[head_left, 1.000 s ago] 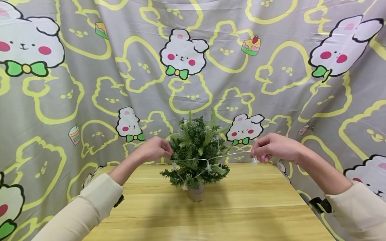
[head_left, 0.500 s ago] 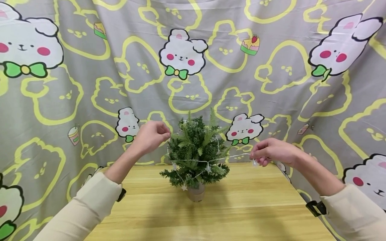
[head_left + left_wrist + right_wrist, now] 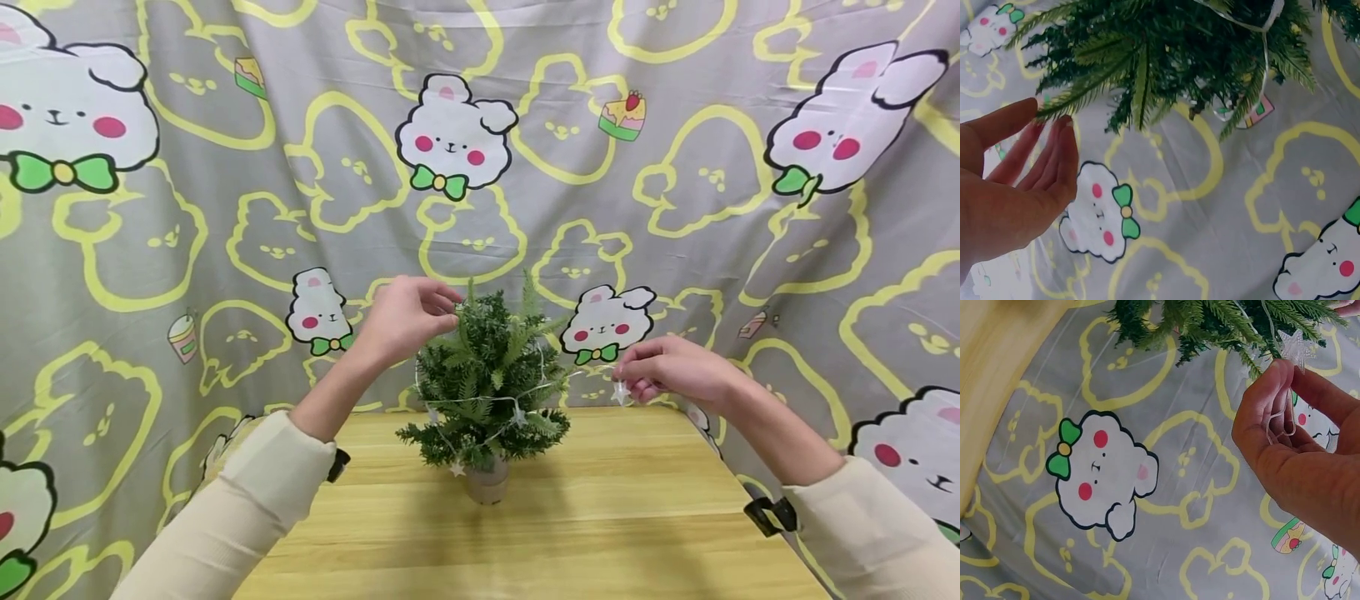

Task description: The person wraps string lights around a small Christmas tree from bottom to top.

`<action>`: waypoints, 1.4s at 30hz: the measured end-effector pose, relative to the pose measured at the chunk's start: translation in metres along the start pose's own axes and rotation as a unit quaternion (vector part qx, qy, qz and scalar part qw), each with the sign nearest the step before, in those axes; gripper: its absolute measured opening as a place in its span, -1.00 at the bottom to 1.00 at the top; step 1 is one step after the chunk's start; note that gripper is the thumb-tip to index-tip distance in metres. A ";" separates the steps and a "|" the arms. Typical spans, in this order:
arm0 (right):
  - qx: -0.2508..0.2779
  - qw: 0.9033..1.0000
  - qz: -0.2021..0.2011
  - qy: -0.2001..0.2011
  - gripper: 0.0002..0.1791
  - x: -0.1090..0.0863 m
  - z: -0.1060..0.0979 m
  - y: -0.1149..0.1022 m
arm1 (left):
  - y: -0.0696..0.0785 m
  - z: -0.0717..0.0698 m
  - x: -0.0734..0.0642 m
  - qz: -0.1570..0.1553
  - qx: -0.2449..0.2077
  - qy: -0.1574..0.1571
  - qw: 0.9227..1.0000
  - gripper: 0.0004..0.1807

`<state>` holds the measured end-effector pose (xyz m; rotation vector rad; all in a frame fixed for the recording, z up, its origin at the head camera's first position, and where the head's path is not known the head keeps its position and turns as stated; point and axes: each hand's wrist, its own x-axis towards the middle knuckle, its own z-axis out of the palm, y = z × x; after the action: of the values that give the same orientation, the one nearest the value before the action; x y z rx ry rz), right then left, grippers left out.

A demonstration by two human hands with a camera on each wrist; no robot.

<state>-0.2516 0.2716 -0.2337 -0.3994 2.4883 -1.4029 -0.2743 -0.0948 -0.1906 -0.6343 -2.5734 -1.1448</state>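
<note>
A small artificial Christmas tree (image 3: 491, 367) stands upright in a brown pot (image 3: 489, 485). Around its branches runs a clear string of star lights (image 3: 518, 415). My left hand (image 3: 408, 321) is at the tree's upper left, fingers and thumb apart. In the left wrist view, a branch tip (image 3: 1054, 111) lies between thumb and fingers; whether they touch it I cannot tell. To the right of the tree, my right hand (image 3: 675, 371) pinches the light string beside a clear star (image 3: 1294, 350). A loop of wire (image 3: 1282, 428) shows inside that hand.
The pot rests on a wood-grain table (image 3: 600, 517). Behind the table and along its sides hangs a grey curtain (image 3: 480, 242) printed with white rabbits and yellow outlines. Dark bands (image 3: 770, 515) sit near both cuffs.
My left hand has moved up and right from the tree's left side to near its top, its fingers spreading. My right hand has shifted slightly left, and the wire beside it hangs slacker.
</note>
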 end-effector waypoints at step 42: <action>0.131 0.990 -0.021 0.057 -0.67 0.080 0.016 -0.083 | -0.001 0.012 0.008 0.048 0.063 0.025 0.997 -0.95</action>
<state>-0.3107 0.1890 -0.1771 -0.3259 2.3487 -1.7882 -0.2824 -0.0842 -0.1959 -0.6823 -2.5206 -0.9490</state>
